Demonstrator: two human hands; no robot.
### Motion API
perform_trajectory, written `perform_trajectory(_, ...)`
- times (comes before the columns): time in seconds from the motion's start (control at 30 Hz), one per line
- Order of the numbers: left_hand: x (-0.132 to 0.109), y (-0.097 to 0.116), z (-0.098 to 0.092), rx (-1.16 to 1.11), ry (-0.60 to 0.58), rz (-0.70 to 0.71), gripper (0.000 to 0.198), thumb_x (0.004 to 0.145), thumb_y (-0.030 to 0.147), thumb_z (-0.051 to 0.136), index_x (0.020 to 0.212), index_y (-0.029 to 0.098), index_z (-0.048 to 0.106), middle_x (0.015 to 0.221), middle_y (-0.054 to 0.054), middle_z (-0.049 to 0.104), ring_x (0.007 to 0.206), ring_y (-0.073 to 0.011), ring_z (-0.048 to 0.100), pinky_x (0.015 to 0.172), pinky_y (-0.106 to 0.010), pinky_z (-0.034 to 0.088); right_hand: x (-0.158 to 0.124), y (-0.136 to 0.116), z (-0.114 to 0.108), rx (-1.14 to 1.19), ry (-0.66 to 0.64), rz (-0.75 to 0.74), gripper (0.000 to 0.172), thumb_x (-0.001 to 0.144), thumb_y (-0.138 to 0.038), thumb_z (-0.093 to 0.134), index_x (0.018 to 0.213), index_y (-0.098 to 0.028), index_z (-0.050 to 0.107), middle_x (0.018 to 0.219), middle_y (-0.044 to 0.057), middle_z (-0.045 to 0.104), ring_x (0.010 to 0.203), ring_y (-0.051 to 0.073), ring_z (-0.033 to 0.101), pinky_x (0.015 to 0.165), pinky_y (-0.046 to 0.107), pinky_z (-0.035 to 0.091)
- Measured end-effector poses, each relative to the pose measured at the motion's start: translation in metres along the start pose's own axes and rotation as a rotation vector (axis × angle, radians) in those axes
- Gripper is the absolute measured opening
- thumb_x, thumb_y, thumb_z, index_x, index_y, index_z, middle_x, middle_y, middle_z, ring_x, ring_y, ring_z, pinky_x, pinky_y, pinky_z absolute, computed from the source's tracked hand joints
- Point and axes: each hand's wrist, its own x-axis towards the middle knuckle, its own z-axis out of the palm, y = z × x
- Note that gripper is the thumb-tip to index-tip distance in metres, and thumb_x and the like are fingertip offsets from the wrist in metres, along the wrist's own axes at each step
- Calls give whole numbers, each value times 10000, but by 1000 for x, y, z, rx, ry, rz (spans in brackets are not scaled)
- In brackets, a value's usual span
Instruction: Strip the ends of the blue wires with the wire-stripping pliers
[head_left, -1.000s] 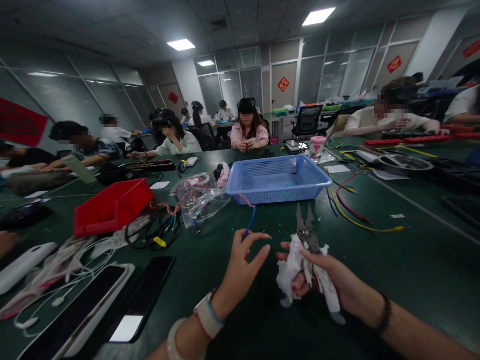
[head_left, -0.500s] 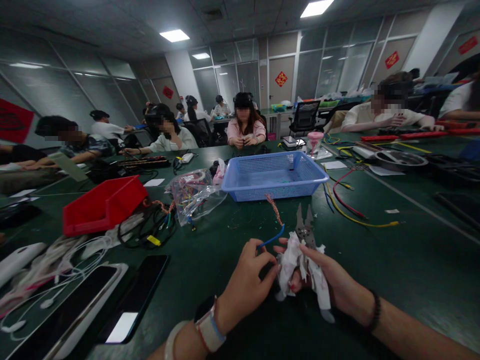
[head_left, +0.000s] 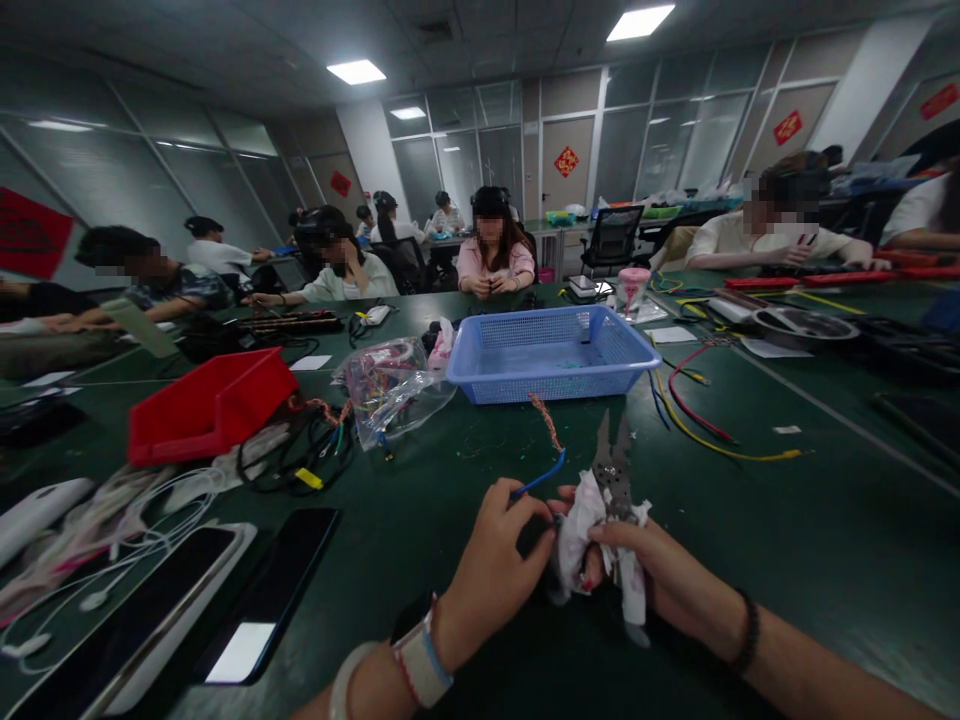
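My left hand (head_left: 491, 560) is closed on a blue wire (head_left: 544, 474), its thumb and fingers bent round the near end. Bare twisted copper strands (head_left: 546, 420) stick out from the far end of that wire toward the blue basket. In my right hand (head_left: 671, 575) is a pair of wire-stripping pliers (head_left: 613, 470), jaws pointing away from me and slightly apart. White tissue (head_left: 577, 525), torn in places, is wrapped about the handles and hides much of my grip. The two hands are close together above the table, the wire left of the pliers.
A blue mesh basket (head_left: 555, 385) stands ahead, with a clear bag of wires (head_left: 386, 390) and a red bin (head_left: 214, 405) to its left. Phones (head_left: 277, 590) and white earphones (head_left: 97, 600) lie near left. Loose coloured wires (head_left: 720, 450) lie right. Several people sit around.
The tissue-wrapped handles have come closer together, and my right thumb has shifted lower on the tissue. My left hand stays on the blue wire. The view has shifted slightly.
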Motion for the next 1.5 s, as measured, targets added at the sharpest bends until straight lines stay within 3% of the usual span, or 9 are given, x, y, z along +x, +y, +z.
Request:
perform_trajectory(0.13,-1,4,-4,5,57,6,84,860,190,557,924,209,609,1053,-61,491,1015,-212,512,902,-358,435,1,0,1,0,27,4,576,745,-278,622,1292,-128,519,636,48,694,560,157,643,657,291,514)
perform_trajectory(0.3,-2,11,-7,12,-31,36,153,799,297,671,910,203,626,1066,-75,499,1016,-239,505,881,-375,446,-1,1,2,51,27,4,573,780,-270,599,1332,-174,480,713,39,710,581,155,649,691,318,524)
perform_trajectory(0.43,-2,11,-6,12,-74,37,235,762,350,718,930,200,651,1086,-88,507,1045,-259,493,902,-401,440,-3,3,2,51,39,32,520,818,-301,563,1303,-122,508,643,53,697,569,158,642,667,301,517)
perform_trajectory(0.53,-3,10,-4,-2,-86,42,173,785,323,691,897,191,673,1083,-91,508,1047,-254,498,918,-403,437,-3,5,1,43,-2,36,552,827,-352,553,1306,-82,500,551,39,659,515,154,610,659,307,516)
perform_trajectory(0.67,-4,11,-3,-42,-126,45,140,803,279,665,908,190,686,1136,-96,501,1098,-250,491,967,-398,420,-4,3,3,20,-45,16,610,814,-366,565,1346,-90,455,569,37,666,531,160,619,663,312,514)
perform_trajectory(0.93,-2,10,-2,-184,-175,-11,121,841,247,615,918,179,679,1161,-91,466,1136,-236,476,1005,-375,397,-9,-4,8,-83,-70,-34,521,812,-364,567,1274,-127,541,617,38,674,593,172,642,716,341,512)
perform_trajectory(1.1,3,2,-2,-302,-177,-86,169,845,330,622,836,172,683,1043,-62,459,980,-193,515,879,-321,460,-11,-4,1,-120,-8,-19,445,751,-301,645,1169,-152,615,789,60,702,732,186,651,750,351,506)
perform_trajectory(1.27,5,-3,-2,-355,-170,-108,155,814,327,659,823,174,685,1046,-54,442,968,-193,502,859,-334,467,-11,-4,-5,-176,91,-29,319,710,-273,670,1019,-191,661,977,59,692,883,204,633,849,368,474)
perform_trajectory(1.5,6,0,-4,-370,-156,-141,167,812,331,663,785,167,678,1053,-59,442,999,-202,509,881,-335,465,-9,-1,-9,-178,209,-39,319,665,-281,716,963,-181,661,941,46,701,886,223,635,878,376,449)
